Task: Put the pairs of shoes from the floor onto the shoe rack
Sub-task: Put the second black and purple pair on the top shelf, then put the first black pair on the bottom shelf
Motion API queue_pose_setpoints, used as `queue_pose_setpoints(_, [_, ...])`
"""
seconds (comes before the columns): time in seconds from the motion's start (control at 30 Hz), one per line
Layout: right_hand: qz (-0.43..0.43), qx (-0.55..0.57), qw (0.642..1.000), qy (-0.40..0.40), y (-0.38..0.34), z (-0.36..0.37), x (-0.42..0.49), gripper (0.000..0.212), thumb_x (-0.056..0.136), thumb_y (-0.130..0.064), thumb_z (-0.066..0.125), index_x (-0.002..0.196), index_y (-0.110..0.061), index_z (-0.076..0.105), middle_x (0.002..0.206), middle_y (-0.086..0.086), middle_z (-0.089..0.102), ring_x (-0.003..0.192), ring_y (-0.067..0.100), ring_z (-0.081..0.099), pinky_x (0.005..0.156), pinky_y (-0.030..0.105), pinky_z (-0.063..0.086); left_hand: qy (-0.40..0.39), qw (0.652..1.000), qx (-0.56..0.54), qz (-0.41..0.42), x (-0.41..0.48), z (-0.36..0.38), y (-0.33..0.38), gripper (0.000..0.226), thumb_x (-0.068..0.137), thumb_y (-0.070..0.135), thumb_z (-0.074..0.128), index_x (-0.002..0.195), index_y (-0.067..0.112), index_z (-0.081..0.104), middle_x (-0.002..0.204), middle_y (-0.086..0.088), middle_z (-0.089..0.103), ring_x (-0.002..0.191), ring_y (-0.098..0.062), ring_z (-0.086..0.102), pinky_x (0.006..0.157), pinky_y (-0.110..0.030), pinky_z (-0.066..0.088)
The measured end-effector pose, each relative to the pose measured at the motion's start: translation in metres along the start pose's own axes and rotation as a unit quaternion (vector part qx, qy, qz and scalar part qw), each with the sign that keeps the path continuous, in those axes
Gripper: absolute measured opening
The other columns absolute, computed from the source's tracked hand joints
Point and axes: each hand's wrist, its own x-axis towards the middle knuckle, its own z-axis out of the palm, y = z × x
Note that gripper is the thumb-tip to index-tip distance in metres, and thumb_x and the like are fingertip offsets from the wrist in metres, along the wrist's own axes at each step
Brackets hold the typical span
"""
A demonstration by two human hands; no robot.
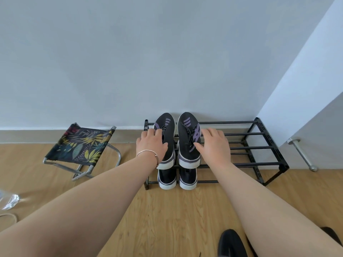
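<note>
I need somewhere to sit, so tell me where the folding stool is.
In the head view the folding stool stands on the wooden floor against the wall, left of the shoe rack and beyond the left forearm.

A pale grey wall meets a light wood-plank floor, with a leaf-print folding stool at left.

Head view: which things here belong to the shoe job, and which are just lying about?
Job:
- black metal two-tier shoe rack
- black-and-purple sneakers on top tier, under both hands, left and right
- matching pair on lower tier
- black shoe on the floor

Lying about:
- leaf-print folding stool
- clear plastic bag
- metal doorstop
</note>
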Motion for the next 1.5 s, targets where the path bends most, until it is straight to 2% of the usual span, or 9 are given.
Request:
queue_pose_setpoints(0.1, [-0.018, -0.050, 0.998, 0.025, 0.005, -0.003, -0.001, 0.059, 0.085, -0.044, 0.069, 0.134, -0.012, 0.055, 0.129, 0.011, 0.061, 0.120, 0.034, 0.053, 0.104, 0.045, 0.043, 0.006, 0.998, 0.053, 0.023, -0.002, 0.000, 0.008, 0.060, 0.092, 0.048, 0.048, 0.144, 0.021, 0.033, 0.144, -0.009, 0.043, 0.133, -0.032, 0.038, 0.108, -0.045, 0.034])
queue_pose_setpoints(0.27, [-0.037, -0.084, 0.995, 0.037, 0.020, -0.005, -0.014, 0.063, 0.084, -0.042, 0.071, 0.136, -0.013, 0.052, 0.130, 0.013, 0.060, 0.121, 0.036, 0.054, 0.106, 0.047, 0.043, 0.000, 0.997, 0.056, 0.054, -0.013, 0.007, 0.024, 0.071, 0.094, 0.051, 0.045, 0.153, 0.022, 0.019, 0.157, -0.010, 0.027, 0.145, -0.033, 0.021, 0.118, -0.049, 0.022])
queue_pose_setpoints(0.53, [0.016, -0.087, 0.996, 0.010, 0.071, -0.010, -0.068, 0.062, 0.087, -0.039, 0.069, 0.140, -0.014, 0.050, 0.136, 0.014, 0.057, 0.126, 0.035, 0.052, 0.106, 0.047, 0.043, -0.027, 0.991, 0.059, 0.116, -0.046, 0.035, 0.075, 0.070, 0.096, 0.048, 0.043, 0.155, 0.021, 0.017, 0.161, -0.011, 0.022, 0.149, -0.034, 0.014, 0.122, -0.050, 0.014])
queue_pose_setpoints(0.8, [0.074, -0.106, 0.991, -0.016, 0.142, -0.009, -0.151, 0.061, 0.085, -0.036, 0.071, 0.139, -0.015, 0.051, 0.136, 0.014, 0.055, 0.126, 0.032, 0.051, 0.098, 0.044, 0.050, -0.038, 0.983, 0.066, 0.170, -0.094, 0.082, 0.130, 0.072, 0.094, 0.052, 0.044, 0.154, 0.020, 0.020, 0.159, -0.012, 0.026, 0.148, -0.035, 0.018, 0.121, -0.049, 0.018])
queue_pose_setpoints(0.97, [0.116, -0.111, 0.986, -0.039, 0.174, 0.008, -0.206, 0.059, 0.084, -0.037, 0.072, 0.135, -0.014, 0.054, 0.131, 0.014, 0.058, 0.112, 0.032, 0.057, 0.082, 0.041, 0.055, -0.091, 0.977, 0.063, 0.182, -0.134, 0.124, 0.144, 0.069, 0.094, 0.046, 0.046, 0.153, 0.021, 0.020, 0.160, -0.011, 0.025, 0.149, -0.033, 0.018, 0.121, -0.048, 0.017])
queue_pose_setpoints(1.17, [0.160, -0.106, 0.977, -0.092, 0.200, 0.039, -0.269, 0.060, 0.088, -0.042, 0.067, 0.140, -0.017, 0.049, 0.137, 0.012, 0.055, 0.122, 0.033, 0.054, 0.097, 0.045, 0.051, -0.148, 0.966, 0.086, 0.196, -0.178, 0.169, 0.148, 0.066, 0.093, 0.050, 0.047, 0.148, 0.020, 0.026, 0.151, -0.012, 0.035, 0.141, -0.032, 0.030, 0.117, -0.044, 0.028])
queue_pose_setpoints(1.3, [0.204, -0.110, 0.966, -0.110, 0.217, 0.054, -0.302, 0.058, 0.089, -0.042, 0.066, 0.138, -0.014, 0.053, 0.134, 0.015, 0.059, 0.119, 0.034, 0.056, 0.092, 0.045, 0.054, -0.189, 0.958, 0.086, 0.197, -0.199, 0.193, 0.149, 0.066, 0.094, 0.050, 0.045, 0.149, 0.020, 0.024, 0.152, -0.011, 0.033, 0.139, -0.032, 0.032, 0.113, -0.042, 0.033])
queue_pose_setpoints(1.43, [0.319, -0.061, 0.942, -0.082, 0.228, 0.061, -0.330, 0.049, 0.098, -0.042, 0.052, 0.138, -0.013, 0.054, 0.123, 0.011, 0.063, 0.111, 0.031, 0.056, 0.083, 0.043, 0.055, -0.233, 0.954, 0.070, 0.178, -0.217, 0.206, 0.152, 0.064, 0.094, 0.049, 0.047, 0.148, 0.020, 0.027, 0.148, -0.009, 0.036, 0.127, -0.029, 0.042, 0.099, -0.038, 0.041])
queue_pose_setpoints(1.5, [0.396, -0.016, 0.915, -0.074, 0.232, 0.062, -0.343, 0.046, 0.101, -0.041, 0.044, 0.138, -0.015, 0.054, 0.124, 0.011, 0.063, 0.113, 0.031, 0.054, 0.086, 0.044, 0.053, -0.263, 0.951, 0.057, 0.154, -0.225, 0.214, 0.151, 0.060, 0.094, 0.048, 0.049, 0.143, 0.017, 0.033, 0.140, -0.010, 0.042, 0.122, -0.029, 0.046, 0.095, -0.038, 0.043])
